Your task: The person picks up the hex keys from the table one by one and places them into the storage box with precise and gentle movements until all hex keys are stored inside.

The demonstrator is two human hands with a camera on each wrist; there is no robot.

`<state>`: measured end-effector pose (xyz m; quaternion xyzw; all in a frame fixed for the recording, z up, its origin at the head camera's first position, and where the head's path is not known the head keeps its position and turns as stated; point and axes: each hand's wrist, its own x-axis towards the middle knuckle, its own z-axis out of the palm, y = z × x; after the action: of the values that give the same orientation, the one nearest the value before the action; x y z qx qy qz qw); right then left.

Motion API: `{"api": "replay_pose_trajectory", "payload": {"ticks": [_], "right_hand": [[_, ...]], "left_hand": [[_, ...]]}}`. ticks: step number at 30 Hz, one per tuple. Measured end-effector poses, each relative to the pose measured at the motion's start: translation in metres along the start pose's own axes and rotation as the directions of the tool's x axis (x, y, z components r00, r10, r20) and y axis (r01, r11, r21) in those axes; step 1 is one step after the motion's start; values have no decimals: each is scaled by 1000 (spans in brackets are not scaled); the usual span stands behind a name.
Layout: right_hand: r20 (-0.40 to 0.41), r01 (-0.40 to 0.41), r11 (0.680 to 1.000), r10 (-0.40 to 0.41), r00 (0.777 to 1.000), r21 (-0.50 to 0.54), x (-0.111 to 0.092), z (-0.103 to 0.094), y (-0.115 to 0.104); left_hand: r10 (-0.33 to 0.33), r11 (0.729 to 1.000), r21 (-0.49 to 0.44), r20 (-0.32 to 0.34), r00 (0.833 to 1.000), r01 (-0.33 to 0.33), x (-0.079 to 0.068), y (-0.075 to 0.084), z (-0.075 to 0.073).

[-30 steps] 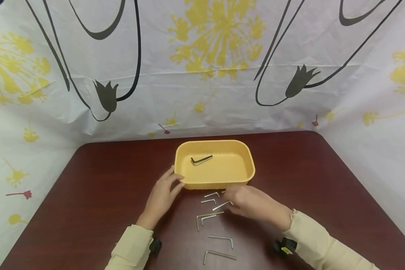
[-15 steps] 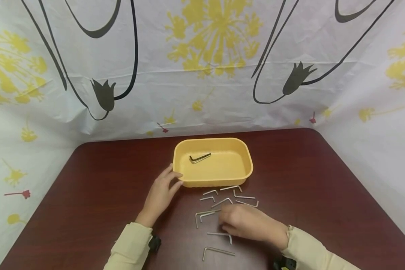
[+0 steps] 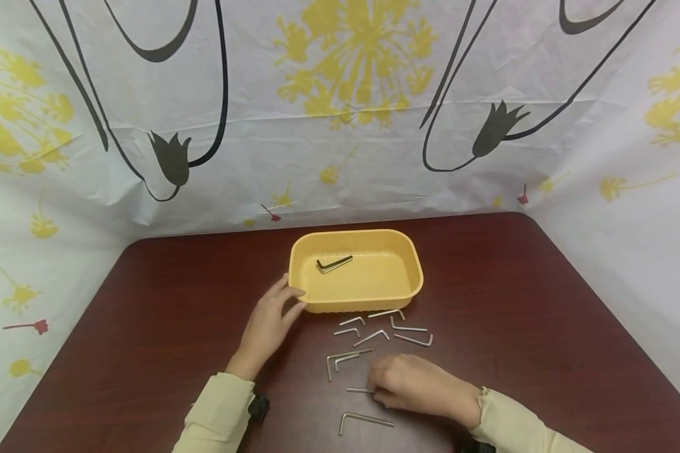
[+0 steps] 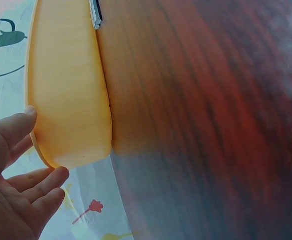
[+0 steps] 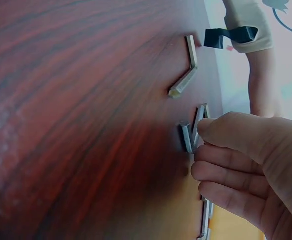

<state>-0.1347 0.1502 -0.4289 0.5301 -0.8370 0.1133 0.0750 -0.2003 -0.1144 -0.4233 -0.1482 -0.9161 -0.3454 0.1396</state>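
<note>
My left hand (image 3: 265,327) holds the near left corner of a yellow plastic tray (image 3: 382,277), its fingers and thumb at the rim. In the left wrist view the thumb and fingertips touch the tray wall (image 4: 71,90). A black hex key (image 3: 337,262) and a silver one lie side by side inside the tray. Low over the table, my right hand (image 3: 410,385) pinches a silver hex key (image 3: 359,390); its bent end is hidden under the fingers. In the right wrist view, the thumb and curled fingers are at a hex key (image 5: 186,137).
Several silver hex keys lie loose between tray and right hand, among them one near the tray (image 3: 386,313) and one at the right (image 3: 413,340). Another hex key (image 3: 367,418) lies nearer the front. A patterned white cloth (image 3: 340,157) hangs behind the dark red-brown table (image 3: 204,302).
My right hand has come back from near the tray's front side to the hex key nearer me, uncovering several keys. The left hand stays at the tray corner.
</note>
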Motion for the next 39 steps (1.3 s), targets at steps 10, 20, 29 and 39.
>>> {"api": "replay_pose_trajectory", "payload": {"ticks": [10, 20, 29, 39], "right_hand": [[16, -5, 1000, 5, 1000, -5, 1, 4, 1], [-12, -13, 1000, 13, 1000, 9, 0, 10, 3], [-45, 9, 1000, -10, 999, -4, 2, 11, 6], [-91, 29, 999, -32, 995, -27, 5, 5, 13]], "left_hand": [[-18, 1000, -10, 9, 1000, 18, -1, 0, -2], [-4, 1000, -7, 4, 1000, 4, -1, 1, -2], [-5, 1000, -10, 3, 1000, 5, -1, 0, 0], [-17, 1000, -17, 13, 1000, 17, -1, 1, -1]]}}
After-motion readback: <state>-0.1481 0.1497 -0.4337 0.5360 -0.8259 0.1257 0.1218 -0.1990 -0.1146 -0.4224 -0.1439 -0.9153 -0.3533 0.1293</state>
